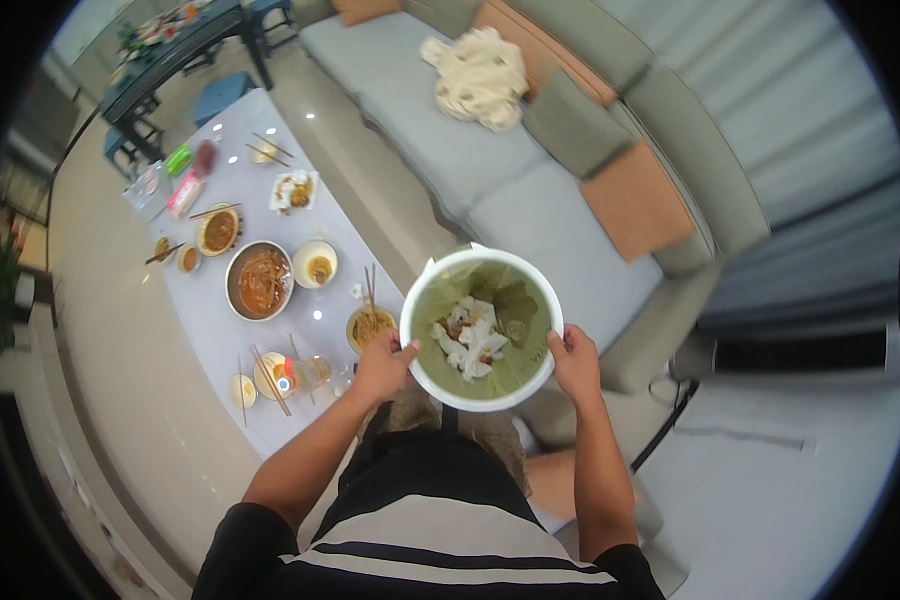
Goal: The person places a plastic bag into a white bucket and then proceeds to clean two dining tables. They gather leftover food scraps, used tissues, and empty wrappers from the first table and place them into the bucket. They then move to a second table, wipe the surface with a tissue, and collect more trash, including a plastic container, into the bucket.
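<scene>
Both my hands hold a white round trash bin (484, 403) by its rim, in front of my body. My left hand (384, 364) grips the left side of the rim, and my right hand (576, 364) grips the right side. A greenish liner bag (521, 300) lines the bin, with crumpled used tissues (471, 337) and food scraps at the bottom. Just left of the bin, a bowl of food (361, 330) with chopsticks stands at the edge of the white table (217, 330).
The table bears a metal pot of red stew (261, 281), a bowl (316, 264), dirty tissues (294, 191), a clear bottle (307, 373) and more bowls with chopsticks. A grey sofa (562, 225) with cushions runs along the right. Farther back stand a dark table (172, 64) and a blue stool (223, 96).
</scene>
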The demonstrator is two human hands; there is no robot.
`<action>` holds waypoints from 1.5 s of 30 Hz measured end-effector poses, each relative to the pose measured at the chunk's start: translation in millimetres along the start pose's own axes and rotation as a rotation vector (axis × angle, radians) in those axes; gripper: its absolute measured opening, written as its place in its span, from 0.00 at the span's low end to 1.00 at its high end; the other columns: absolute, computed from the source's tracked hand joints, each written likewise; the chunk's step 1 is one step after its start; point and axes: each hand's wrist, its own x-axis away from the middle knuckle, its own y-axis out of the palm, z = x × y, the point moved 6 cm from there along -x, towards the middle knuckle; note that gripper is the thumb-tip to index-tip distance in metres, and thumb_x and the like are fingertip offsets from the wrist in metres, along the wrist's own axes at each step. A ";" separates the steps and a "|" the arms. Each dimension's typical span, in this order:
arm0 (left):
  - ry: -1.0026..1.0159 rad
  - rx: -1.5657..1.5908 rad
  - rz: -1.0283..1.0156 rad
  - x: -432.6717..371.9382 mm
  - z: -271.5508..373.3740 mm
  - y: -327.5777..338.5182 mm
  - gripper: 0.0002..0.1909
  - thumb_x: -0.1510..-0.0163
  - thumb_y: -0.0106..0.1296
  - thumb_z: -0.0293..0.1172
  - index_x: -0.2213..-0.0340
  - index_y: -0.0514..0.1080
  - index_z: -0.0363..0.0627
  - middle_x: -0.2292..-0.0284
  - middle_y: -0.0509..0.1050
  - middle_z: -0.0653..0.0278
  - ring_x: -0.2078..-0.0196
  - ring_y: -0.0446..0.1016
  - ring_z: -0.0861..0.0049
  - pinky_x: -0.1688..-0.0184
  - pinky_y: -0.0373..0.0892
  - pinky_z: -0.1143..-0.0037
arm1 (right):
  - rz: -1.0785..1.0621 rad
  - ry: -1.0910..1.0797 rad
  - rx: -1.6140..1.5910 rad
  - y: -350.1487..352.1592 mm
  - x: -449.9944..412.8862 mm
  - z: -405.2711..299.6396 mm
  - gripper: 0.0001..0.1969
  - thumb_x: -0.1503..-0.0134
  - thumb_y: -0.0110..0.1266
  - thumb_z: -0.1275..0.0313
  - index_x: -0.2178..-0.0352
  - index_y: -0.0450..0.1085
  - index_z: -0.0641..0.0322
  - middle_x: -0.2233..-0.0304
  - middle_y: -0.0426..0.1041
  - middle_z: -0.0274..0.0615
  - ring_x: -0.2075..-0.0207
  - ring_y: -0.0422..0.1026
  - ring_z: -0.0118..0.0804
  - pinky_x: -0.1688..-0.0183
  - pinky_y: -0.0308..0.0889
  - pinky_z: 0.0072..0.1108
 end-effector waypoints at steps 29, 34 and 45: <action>-0.164 0.414 0.977 -229.0 22.9 50.5 0.19 0.37 0.59 0.43 0.55 0.72 0.38 0.61 0.81 0.48 0.56 0.80 0.52 0.52 0.73 0.60 | -0.913 -0.751 0.770 243.6 -476.5 -200.4 0.26 0.37 0.56 0.50 0.69 0.76 0.70 0.73 0.79 0.57 0.69 0.78 0.59 0.63 0.71 0.41; -0.378 0.285 1.083 -260.4 61.5 10.7 0.19 0.37 0.58 0.42 0.54 0.73 0.39 0.58 0.81 0.47 0.53 0.80 0.51 0.50 0.73 0.60 | -0.991 -0.881 0.863 340.2 -522.6 -214.2 0.24 0.37 0.57 0.53 0.66 0.77 0.71 0.73 0.79 0.57 0.69 0.79 0.58 0.63 0.72 0.41; -0.286 0.687 1.266 -418.1 -47.0 48.9 0.17 0.37 0.59 0.39 0.56 0.71 0.36 0.63 0.81 0.50 0.60 0.82 0.59 0.55 0.74 0.64 | -1.333 -1.090 0.914 510.5 -608.3 -170.8 0.20 0.38 0.57 0.57 0.64 0.78 0.69 0.71 0.80 0.58 0.67 0.80 0.59 0.62 0.73 0.41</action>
